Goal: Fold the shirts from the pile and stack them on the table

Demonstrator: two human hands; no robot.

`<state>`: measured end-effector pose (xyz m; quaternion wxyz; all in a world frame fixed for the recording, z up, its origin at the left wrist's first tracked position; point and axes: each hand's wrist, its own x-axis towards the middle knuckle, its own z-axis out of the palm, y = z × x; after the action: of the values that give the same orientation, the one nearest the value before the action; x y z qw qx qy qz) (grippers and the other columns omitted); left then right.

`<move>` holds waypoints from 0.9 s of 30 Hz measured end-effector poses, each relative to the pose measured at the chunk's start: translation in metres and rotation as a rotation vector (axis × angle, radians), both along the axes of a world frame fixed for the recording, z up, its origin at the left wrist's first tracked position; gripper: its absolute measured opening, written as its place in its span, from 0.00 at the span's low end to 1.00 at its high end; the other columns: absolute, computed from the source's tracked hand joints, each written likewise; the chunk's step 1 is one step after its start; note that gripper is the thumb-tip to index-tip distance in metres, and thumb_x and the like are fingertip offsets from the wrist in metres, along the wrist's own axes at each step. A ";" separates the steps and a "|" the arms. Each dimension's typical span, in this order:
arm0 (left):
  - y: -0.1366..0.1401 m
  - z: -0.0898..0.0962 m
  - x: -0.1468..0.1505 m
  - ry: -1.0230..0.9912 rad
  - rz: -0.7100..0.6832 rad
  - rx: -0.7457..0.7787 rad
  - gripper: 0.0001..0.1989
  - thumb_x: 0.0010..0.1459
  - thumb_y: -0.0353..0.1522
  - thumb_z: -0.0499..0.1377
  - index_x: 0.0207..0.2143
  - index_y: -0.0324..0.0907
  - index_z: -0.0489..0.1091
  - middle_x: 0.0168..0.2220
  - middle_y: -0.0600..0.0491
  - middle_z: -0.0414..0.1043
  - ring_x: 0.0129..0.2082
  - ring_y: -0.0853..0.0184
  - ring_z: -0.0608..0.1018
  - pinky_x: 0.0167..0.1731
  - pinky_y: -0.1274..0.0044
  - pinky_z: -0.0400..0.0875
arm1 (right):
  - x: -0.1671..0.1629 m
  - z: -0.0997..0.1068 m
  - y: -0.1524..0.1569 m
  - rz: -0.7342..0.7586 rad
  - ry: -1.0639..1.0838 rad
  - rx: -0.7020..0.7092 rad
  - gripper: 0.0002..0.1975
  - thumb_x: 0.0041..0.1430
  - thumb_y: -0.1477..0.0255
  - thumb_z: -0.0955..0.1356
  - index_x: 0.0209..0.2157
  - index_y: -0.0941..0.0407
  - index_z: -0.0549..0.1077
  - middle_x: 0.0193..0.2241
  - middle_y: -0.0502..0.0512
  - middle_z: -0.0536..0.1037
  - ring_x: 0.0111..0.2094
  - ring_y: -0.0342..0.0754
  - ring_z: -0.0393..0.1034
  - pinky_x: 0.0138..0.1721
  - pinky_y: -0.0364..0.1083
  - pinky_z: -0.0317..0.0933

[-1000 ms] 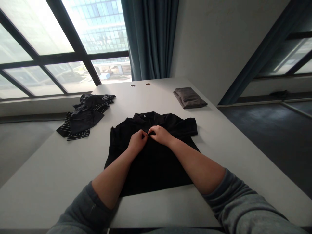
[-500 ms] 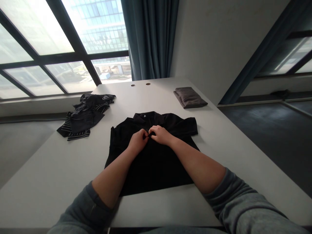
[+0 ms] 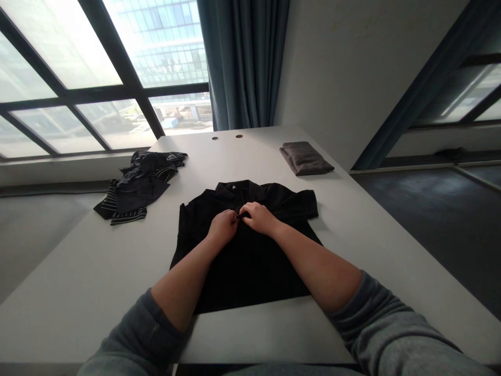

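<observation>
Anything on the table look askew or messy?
The clothes by the left edge of the table look messy: they lie in a rumpled heap, while the grey cloth opposite is neatly folded. The shirt lies spread out; no spill or damage shows.

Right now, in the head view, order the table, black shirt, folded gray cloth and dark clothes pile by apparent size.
1. table
2. black shirt
3. dark clothes pile
4. folded gray cloth

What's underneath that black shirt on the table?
The black collared shirt is spread on the white table, which shows around it. The cloth covers the tabletop directly beneath, so I can't tell whether anything else is under there.
</observation>
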<state>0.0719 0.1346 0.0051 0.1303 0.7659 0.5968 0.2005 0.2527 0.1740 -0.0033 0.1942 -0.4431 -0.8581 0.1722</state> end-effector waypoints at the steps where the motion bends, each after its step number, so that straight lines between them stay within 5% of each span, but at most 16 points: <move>1: 0.001 0.000 -0.001 -0.026 -0.006 -0.002 0.11 0.59 0.25 0.60 0.25 0.44 0.63 0.29 0.53 0.71 0.32 0.64 0.73 0.33 0.74 0.60 | 0.000 0.003 -0.001 -0.002 -0.021 0.012 0.09 0.63 0.76 0.70 0.45 0.53 0.77 0.48 0.56 0.80 0.52 0.55 0.72 0.52 0.52 0.63; 8: 0.004 -0.001 -0.009 -0.277 -0.051 -0.011 0.18 0.57 0.28 0.61 0.22 0.44 0.54 0.25 0.58 0.65 0.27 0.69 0.67 0.29 0.76 0.58 | 0.006 0.011 -0.002 0.086 -0.012 0.056 0.10 0.64 0.75 0.68 0.45 0.51 0.78 0.45 0.54 0.79 0.49 0.53 0.71 0.49 0.50 0.61; 17: 0.011 -0.013 -0.016 -0.622 -0.052 -0.123 0.17 0.53 0.33 0.64 0.27 0.45 0.54 0.33 0.56 0.77 0.32 0.68 0.75 0.35 0.76 0.66 | 0.008 0.003 0.012 0.222 0.247 -0.001 0.12 0.54 0.83 0.67 0.37 0.55 0.78 0.35 0.50 0.77 0.39 0.47 0.70 0.46 0.45 0.62; 27: 0.008 -0.012 -0.013 -0.527 0.045 -0.103 0.11 0.53 0.31 0.65 0.30 0.45 0.63 0.32 0.57 0.77 0.32 0.67 0.76 0.34 0.76 0.65 | 0.013 0.007 0.014 0.286 0.246 -0.065 0.09 0.55 0.80 0.73 0.38 0.57 0.80 0.39 0.54 0.81 0.41 0.49 0.74 0.46 0.46 0.66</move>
<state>0.0589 0.1426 -0.0073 0.3156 0.6662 0.5686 0.3650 0.2661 0.1878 0.0038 0.2566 -0.2985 -0.8760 0.2786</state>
